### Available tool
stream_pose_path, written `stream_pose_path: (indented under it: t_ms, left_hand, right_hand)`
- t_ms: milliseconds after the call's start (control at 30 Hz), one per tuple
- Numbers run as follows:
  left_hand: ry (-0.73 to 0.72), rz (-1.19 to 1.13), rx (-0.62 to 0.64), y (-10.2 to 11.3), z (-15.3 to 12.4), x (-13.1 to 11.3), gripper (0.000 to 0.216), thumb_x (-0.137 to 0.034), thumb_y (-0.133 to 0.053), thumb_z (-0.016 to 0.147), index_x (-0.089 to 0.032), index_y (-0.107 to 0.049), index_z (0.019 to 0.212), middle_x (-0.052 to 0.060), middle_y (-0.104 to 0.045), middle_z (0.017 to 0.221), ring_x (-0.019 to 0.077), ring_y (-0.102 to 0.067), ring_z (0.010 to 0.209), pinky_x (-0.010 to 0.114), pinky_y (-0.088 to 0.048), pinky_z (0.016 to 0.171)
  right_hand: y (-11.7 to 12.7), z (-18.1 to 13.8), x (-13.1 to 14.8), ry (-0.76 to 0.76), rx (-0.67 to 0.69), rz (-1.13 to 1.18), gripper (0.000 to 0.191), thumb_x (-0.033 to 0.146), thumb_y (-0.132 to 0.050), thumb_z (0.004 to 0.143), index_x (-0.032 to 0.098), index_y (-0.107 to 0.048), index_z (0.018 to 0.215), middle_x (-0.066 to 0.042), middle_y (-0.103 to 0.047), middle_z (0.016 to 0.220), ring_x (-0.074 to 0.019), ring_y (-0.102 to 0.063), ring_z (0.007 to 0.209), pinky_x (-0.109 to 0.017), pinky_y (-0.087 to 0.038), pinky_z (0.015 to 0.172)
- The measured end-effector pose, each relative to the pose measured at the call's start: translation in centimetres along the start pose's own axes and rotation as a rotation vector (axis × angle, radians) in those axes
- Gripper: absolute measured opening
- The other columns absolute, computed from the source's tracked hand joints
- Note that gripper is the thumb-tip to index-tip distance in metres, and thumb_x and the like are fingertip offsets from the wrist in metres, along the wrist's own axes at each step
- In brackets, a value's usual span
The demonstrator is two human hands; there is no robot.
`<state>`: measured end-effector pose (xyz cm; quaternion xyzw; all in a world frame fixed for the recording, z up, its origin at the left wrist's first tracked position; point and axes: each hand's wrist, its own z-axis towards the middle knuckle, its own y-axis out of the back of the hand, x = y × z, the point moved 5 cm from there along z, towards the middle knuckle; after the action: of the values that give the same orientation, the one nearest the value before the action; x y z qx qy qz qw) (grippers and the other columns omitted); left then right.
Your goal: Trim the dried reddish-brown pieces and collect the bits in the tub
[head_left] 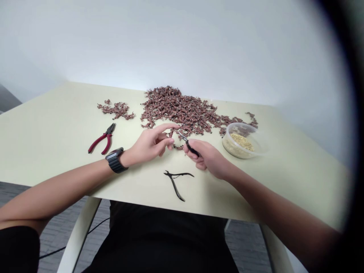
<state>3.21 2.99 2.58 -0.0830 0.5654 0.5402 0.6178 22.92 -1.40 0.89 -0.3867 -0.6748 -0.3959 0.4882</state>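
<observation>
My left hand (152, 143), with a dark watch (116, 159) at the wrist, holds a small reddish-brown piece (171, 134) in its fingers, the index finger stretched above it. Black-handled pliers (193, 148) are gripped in my right hand (209, 157), their metal jaws pointing at that piece; whether they touch it I cannot tell. Right behind both hands spreads a large heap of similar brown pieces (176, 106), too small to make out singly. A few more brown pieces (179, 147) lie on the table between my hands.
Red-handled pliers (99, 143) lie left of my hands, below a smaller cluster of brown pieces (117, 110). Dark nippers (176, 182) rest spread near the front edge of the pale table (136, 189). To the right stands a clear plastic tub (231, 148) with small golden bits (242, 141).
</observation>
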Motion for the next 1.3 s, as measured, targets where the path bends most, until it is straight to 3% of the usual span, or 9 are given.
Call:
stream_pose_path:
  t_ms: [100, 167, 333, 500, 733, 933, 1067, 1167, 1300]
  left_hand:
    - [0.188, -0.399, 0.073, -1.1, 0.1, -0.2, 0.055, -0.040, -0.059, 0.103, -0.016, -0.045, 0.151, 0.004, -0.072, 0.078, 0.0066, -0.054, 0.045, 0.018, -0.045, 0.048]
    - [0.252, -0.532, 0.105, -1.5, 0.0, -0.3, 0.056, -0.041, -0.063, 0.101, -0.016, -0.048, 0.149, 0.004, -0.072, 0.080, 0.0054, -0.053, 0.044, 0.018, -0.044, 0.046]
    - [0.280, -0.673, 0.116, -1.5, -0.1, -0.4, 0.052, -0.040, -0.067, 0.099, -0.017, -0.055, 0.144, 0.003, -0.071, 0.078, 0.0028, -0.050, 0.041, 0.015, -0.037, 0.042]
    - [0.279, -0.690, 0.112, -1.4, 0.0, -0.4, 0.051, -0.039, -0.066, 0.100, -0.017, -0.055, 0.144, 0.003, -0.071, 0.078, 0.0026, -0.049, 0.041, 0.015, -0.038, 0.042]
    - [0.147, -0.389, -0.019, -2.1, -0.5, -0.7, 0.052, -0.037, -0.060, 0.103, -0.015, -0.045, 0.147, 0.003, -0.072, 0.078, 0.0078, -0.058, 0.049, 0.018, -0.047, 0.050]
    - [-0.303, 0.489, -0.156, -1.4, -1.2, -0.1, 0.044, -0.018, -0.054, 0.103, -0.018, -0.049, 0.147, 0.008, -0.076, 0.100, 0.0129, -0.070, 0.072, 0.023, -0.055, 0.069]
    - [-0.433, 0.768, 0.035, -1.5, -1.0, 0.7, 0.051, -0.005, -0.041, 0.102, -0.016, -0.048, 0.151, 0.011, -0.075, 0.100, 0.0167, -0.072, 0.082, 0.027, -0.056, 0.073]
    - [-0.272, 0.521, -0.060, -1.0, -0.4, 0.2, 0.043, -0.016, -0.050, 0.103, -0.020, -0.051, 0.146, 0.008, -0.075, 0.098, 0.0143, -0.071, 0.076, 0.025, -0.055, 0.071]
    - [0.089, -0.167, -0.031, -1.6, 0.1, 0.5, 0.044, -0.033, -0.057, 0.104, -0.019, -0.046, 0.144, 0.002, -0.071, 0.079, 0.0084, -0.060, 0.052, 0.020, -0.048, 0.054]
  right_hand:
    - [1.1, 0.0, 0.7, 0.297, -0.253, -0.502, 0.031, 0.050, -0.048, 0.101, 0.021, -0.053, 0.093, 0.001, -0.047, 0.072, -0.0149, -0.041, 0.063, -0.029, -0.030, 0.059]
    - [1.1, -0.1, 0.9, 0.416, -0.300, -0.713, 0.025, 0.045, -0.049, 0.102, 0.021, -0.054, 0.100, 0.000, -0.051, 0.075, -0.0167, -0.046, 0.066, -0.032, -0.034, 0.064]
    - [0.8, -0.1, 0.7, 0.564, -0.290, -0.891, 0.019, 0.040, -0.050, 0.101, 0.021, -0.053, 0.103, -0.004, -0.057, 0.085, -0.0197, -0.052, 0.073, -0.033, -0.037, 0.069]
    - [0.6, -0.2, 0.7, 0.539, -0.286, -0.911, 0.020, 0.040, -0.047, 0.103, 0.021, -0.052, 0.099, -0.005, -0.058, 0.085, -0.0197, -0.052, 0.071, -0.032, -0.035, 0.067]
    - [-0.9, -0.4, 0.2, 0.324, -0.223, -0.531, 0.029, 0.045, -0.042, 0.106, 0.023, -0.047, 0.089, 0.003, -0.046, 0.069, -0.0150, -0.043, 0.062, -0.030, -0.031, 0.062]
    - [-2.8, -0.6, -0.7, -0.086, 0.041, 0.186, 0.039, 0.059, -0.041, 0.102, 0.023, -0.049, 0.092, 0.005, -0.031, 0.072, -0.0111, -0.019, 0.057, -0.023, -0.014, 0.048]
    - [-2.6, -0.9, -0.3, -0.343, 0.278, 0.469, 0.043, 0.064, -0.045, 0.097, 0.021, -0.050, 0.090, 0.007, -0.021, 0.070, -0.0112, -0.007, 0.058, -0.023, -0.002, 0.047]
    - [-1.2, -0.3, -0.5, -0.285, 0.222, 0.381, 0.042, 0.062, -0.045, 0.097, 0.021, -0.051, 0.090, 0.006, -0.024, 0.070, -0.0112, -0.008, 0.058, -0.024, -0.004, 0.047]
    - [0.7, 0.6, -0.4, 0.112, -0.132, -0.145, 0.035, 0.053, -0.045, 0.101, 0.022, -0.051, 0.087, 0.002, -0.040, 0.073, -0.0127, -0.030, 0.059, -0.027, -0.022, 0.052]
